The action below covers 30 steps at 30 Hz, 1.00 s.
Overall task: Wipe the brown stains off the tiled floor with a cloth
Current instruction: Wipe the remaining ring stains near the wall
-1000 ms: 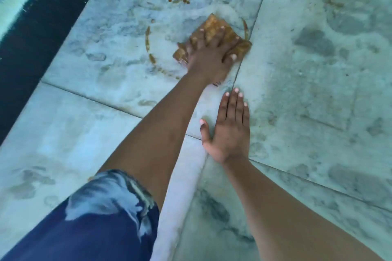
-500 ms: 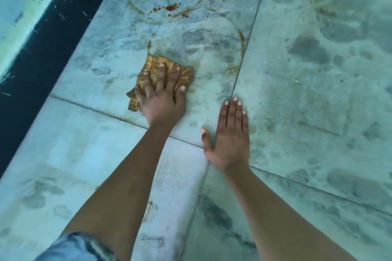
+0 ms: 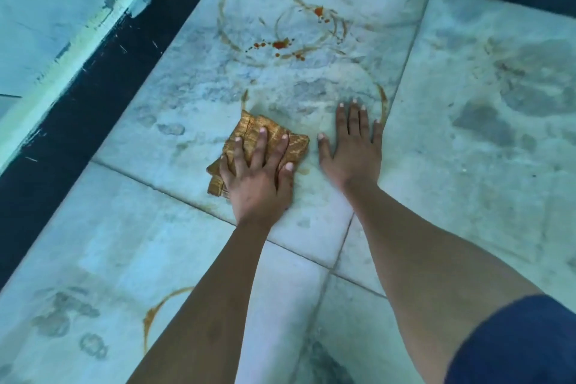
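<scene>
Your left hand (image 3: 258, 178) lies palm down on the cloth (image 3: 270, 133), fingers spread and nearly straight, so you are pressing the folded tan rag flat rather than clutching it. That spread puts weight over most of its face, which suits scrubbing. The cloth sits on the pale floor (image 3: 193, 121), on the tile beside the dark border strip (image 3: 93, 78), close to that tile's near seam (image 3: 174, 193). Your right hand (image 3: 353, 150) rests empty just beside the cloth, flat on the same tile with fingers straight. It seems to serve as a prop, taking your weight as you lean forward. A brown arc (image 3: 382, 103) curves just past its fingertips, and a short brown streak (image 3: 245, 97) stands just beyond the cloth's far corner, so both marks are within easy reach of a sweep. A faint smear (image 3: 304, 170) lies by your left thumb. Farther off on the same tile are the ring marks (image 3: 227, 31) and the red-brown drops (image 3: 280, 44), which look the thickest, and another brown curve (image 3: 149, 318) shows on the near tile beside your left forearm. By my judgement you are well short of finished. The drops may smear, so a clean fold of the cloth would likely help there.
</scene>
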Motion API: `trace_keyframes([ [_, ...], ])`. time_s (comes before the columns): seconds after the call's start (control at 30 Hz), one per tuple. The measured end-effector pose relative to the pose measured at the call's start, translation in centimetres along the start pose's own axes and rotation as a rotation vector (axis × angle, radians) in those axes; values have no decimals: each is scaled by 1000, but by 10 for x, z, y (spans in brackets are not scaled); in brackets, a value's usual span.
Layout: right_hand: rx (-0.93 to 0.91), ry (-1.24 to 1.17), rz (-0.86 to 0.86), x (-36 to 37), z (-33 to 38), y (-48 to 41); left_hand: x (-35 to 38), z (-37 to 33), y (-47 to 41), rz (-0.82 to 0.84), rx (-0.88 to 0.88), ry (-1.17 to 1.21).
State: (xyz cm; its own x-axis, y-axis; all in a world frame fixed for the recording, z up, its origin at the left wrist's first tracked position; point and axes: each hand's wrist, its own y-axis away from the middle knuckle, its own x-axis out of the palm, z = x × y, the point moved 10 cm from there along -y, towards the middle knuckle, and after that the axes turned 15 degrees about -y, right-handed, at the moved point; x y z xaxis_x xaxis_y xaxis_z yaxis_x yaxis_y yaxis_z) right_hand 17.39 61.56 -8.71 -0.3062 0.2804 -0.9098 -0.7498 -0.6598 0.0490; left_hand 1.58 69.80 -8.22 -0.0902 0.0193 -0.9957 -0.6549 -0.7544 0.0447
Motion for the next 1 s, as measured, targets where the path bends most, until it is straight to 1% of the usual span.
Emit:
trace_keyframes([
  [0.07,0,11,10,2,-1,1,0,1,3,3,-25,15],
  [0.13,-10,-1,1,0,0,1,1,0,3,43,-25,-25],
  [0.23,-17,-2,13,2,0,-1,1,15,-36,98,-52,-58],
  [0.3,-28,-6,-11,3,0,-1,-1,40,-85,123,-146,7],
  [0.4,-24,-16,-47,3,-4,-2,-2,70,-156,168,-360,119],
  [0.43,-27,-21,-59,3,-3,-1,-4,72,-175,181,-404,147],
  [0.47,-32,-22,-71,2,-1,-1,-8,66,-195,194,-412,172],
  [0.5,-36,-24,-75,1,0,-1,-11,54,-209,211,-375,184],
  [0.53,-38,-20,-71,1,0,-1,-16,35,-221,221,-287,187],
  [0.63,-32,5,-38,3,-1,-2,-28,-36,-218,212,95,135],
  [0.7,-30,-2,-48,1,0,-1,-24,-53,-188,144,250,40],
  [0.73,-27,-8,-52,0,0,0,-20,-46,-175,96,276,6],
  [0.77,-24,-14,-54,0,0,0,-18,-30,-167,58,260,-11],
  [0.8,-21,-20,-52,0,0,0,-17,-11,-170,41,207,-13],
  [0.83,-22,-23,-43,1,0,0,-15,11,-180,51,115,-10],
  [0.9,-24,-24,-17,2,0,-1,-15,44,-209,122,-101,50],
  [0.93,-20,-22,-4,3,-1,-1,-16,48,-222,147,-174,94],
  [0.97,-19,-21,0,4,-2,0,-18,41,-234,162,-204,126],
  [1.0,-20,-22,-2,3,-1,0,-19,26,-241,172,-193,136],
])
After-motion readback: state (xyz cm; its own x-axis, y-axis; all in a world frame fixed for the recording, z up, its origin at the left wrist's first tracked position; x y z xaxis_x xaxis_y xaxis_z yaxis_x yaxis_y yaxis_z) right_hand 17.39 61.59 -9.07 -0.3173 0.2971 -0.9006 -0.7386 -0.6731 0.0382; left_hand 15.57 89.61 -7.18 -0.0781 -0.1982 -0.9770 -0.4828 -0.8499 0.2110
